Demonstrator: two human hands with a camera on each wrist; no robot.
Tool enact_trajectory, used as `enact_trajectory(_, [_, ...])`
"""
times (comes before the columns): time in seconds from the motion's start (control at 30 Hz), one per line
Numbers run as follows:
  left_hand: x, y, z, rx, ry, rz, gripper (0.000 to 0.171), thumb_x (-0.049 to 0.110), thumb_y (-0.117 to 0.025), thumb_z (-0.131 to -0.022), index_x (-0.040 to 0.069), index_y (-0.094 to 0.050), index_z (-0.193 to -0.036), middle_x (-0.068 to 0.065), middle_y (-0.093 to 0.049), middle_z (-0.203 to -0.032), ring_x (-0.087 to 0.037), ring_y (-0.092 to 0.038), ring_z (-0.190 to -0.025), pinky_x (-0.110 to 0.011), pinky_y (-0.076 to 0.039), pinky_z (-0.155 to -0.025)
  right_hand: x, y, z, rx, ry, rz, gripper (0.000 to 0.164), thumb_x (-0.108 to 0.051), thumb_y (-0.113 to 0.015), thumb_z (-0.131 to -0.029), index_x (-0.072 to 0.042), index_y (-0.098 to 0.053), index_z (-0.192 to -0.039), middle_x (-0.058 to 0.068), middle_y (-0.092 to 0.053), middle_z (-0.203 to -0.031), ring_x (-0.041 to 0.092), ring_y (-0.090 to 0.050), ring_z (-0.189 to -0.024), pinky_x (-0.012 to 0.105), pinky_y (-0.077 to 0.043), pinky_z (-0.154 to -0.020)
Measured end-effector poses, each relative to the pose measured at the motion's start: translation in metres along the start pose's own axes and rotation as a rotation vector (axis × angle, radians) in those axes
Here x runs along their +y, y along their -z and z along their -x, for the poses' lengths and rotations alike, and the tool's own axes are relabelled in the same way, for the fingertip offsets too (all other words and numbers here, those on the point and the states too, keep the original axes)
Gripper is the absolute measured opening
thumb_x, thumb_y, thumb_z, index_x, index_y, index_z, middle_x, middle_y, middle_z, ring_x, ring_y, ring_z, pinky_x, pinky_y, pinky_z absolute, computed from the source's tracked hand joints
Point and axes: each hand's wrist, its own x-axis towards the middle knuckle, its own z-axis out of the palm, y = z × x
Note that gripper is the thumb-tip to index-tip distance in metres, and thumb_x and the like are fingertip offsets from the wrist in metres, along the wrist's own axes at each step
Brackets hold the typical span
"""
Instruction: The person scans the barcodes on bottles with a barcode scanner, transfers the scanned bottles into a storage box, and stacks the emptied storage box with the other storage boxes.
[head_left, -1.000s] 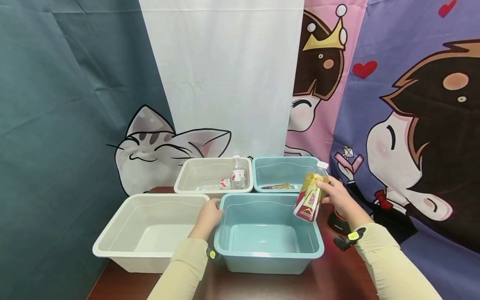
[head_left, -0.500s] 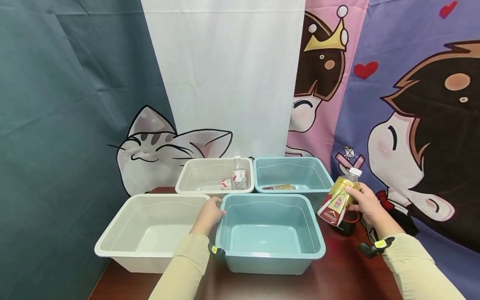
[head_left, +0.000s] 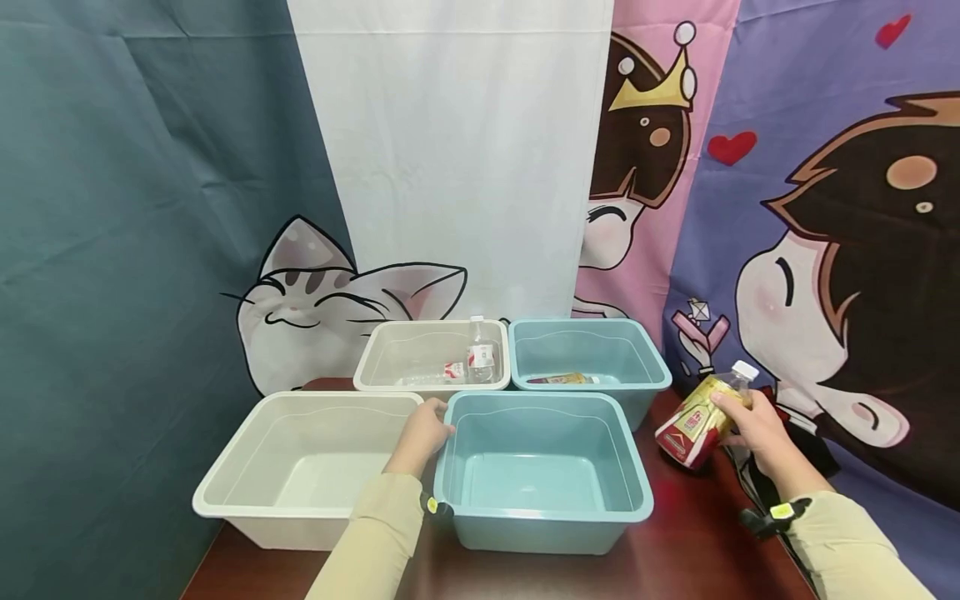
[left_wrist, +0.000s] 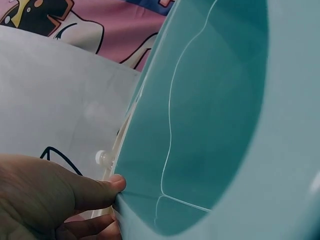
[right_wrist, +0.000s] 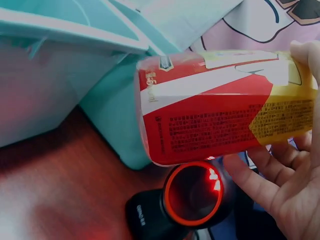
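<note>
My right hand (head_left: 761, 429) grips a plastic bottle (head_left: 701, 421) with a yellow and red label and a white cap, tilted, to the right of the blue bins. In the right wrist view the label's printed side (right_wrist: 210, 110) is over a black scanner (right_wrist: 150, 212) with a glowing red ring. The bottle hides the scanner in the head view. My left hand (head_left: 422, 437) holds the corner of the front blue bin (head_left: 543, 533), its thumb on the rim in the left wrist view.
A white bin (head_left: 262, 525) stands at front left. Behind it, a smaller white bin (head_left: 390, 346) holds clear bottles, one upright (head_left: 481, 358). A rear blue bin (head_left: 585, 329) has a yellow-labelled bottle (head_left: 562, 378) lying inside. A printed curtain (head_left: 450, 150) hangs behind the brown table (head_left: 660, 550).
My right hand has carried the bottle rightward and down from over the front blue bin's right edge, tilting it further. My left hand has stayed at the bin's corner.
</note>
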Motion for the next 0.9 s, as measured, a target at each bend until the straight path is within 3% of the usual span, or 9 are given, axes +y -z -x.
enact_trajectory(0.1, [0.001, 0.000, 0.001, 0.005, -0.004, -0.006, 0.051, 0.005, -0.070, -0.088, -0.002, -0.055, -0.137, -0.025, -0.064, -0.123, -0.041, -0.062, -0.117, -0.054, -0.055, -0.095, 0.007, -0.001, 0.003, 0.045, -0.031, 0.005, 0.058, -0.030, -0.053, -0.103, 0.015, -0.027, -0.127, 0.013, -0.054, -0.100, 0.006, -0.064, -0.069, 0.037, -0.063, -0.060])
enact_trajectory(0.27, [0.001, 0.000, 0.001, 0.005, -0.014, -0.015, 0.050, 0.006, -0.070, -0.089, -0.003, -0.055, -0.136, -0.025, -0.064, -0.122, -0.041, -0.063, -0.116, -0.054, -0.055, -0.095, 0.017, -0.005, 0.007, 0.105, -0.063, -0.046, 0.061, -0.030, -0.060, -0.101, 0.015, -0.030, -0.130, 0.009, -0.057, -0.093, 0.010, -0.067, -0.066, 0.041, -0.063, -0.058])
enact_trajectory(0.47, [0.000, -0.001, 0.001, 0.000, -0.010, -0.012, 0.049, 0.005, -0.070, -0.089, -0.003, -0.055, -0.136, -0.026, -0.064, -0.122, -0.042, -0.062, -0.117, -0.054, -0.055, -0.095, 0.026, -0.012, 0.014, 0.228, -0.139, -0.026, 0.078, -0.035, -0.067, -0.096, 0.016, -0.025, -0.137, 0.029, -0.047, -0.115, 0.010, -0.066, -0.064, 0.044, -0.063, -0.058])
enact_trajectory(0.67, [-0.001, -0.001, 0.002, -0.001, -0.008, 0.009, 0.049, 0.005, -0.069, -0.089, -0.003, -0.055, -0.136, -0.026, -0.064, -0.123, -0.042, -0.062, -0.117, -0.055, -0.054, -0.096, 0.036, -0.016, 0.019, 0.311, -0.153, 0.022, 0.072, -0.037, -0.072, -0.092, 0.015, -0.038, -0.127, 0.028, -0.054, -0.109, 0.014, -0.067, -0.059, 0.045, -0.062, -0.055])
enact_trajectory(0.9, [-0.001, 0.000, 0.004, 0.000, -0.002, 0.013, 0.049, 0.005, -0.069, -0.091, -0.002, -0.054, -0.137, -0.026, -0.062, -0.126, -0.043, -0.060, -0.119, -0.056, -0.054, -0.096, 0.038, -0.019, 0.024, 0.359, -0.198, 0.047, 0.086, -0.045, -0.074, -0.089, 0.015, -0.030, -0.134, 0.034, -0.049, -0.119, 0.020, -0.069, -0.057, 0.045, -0.061, -0.054])
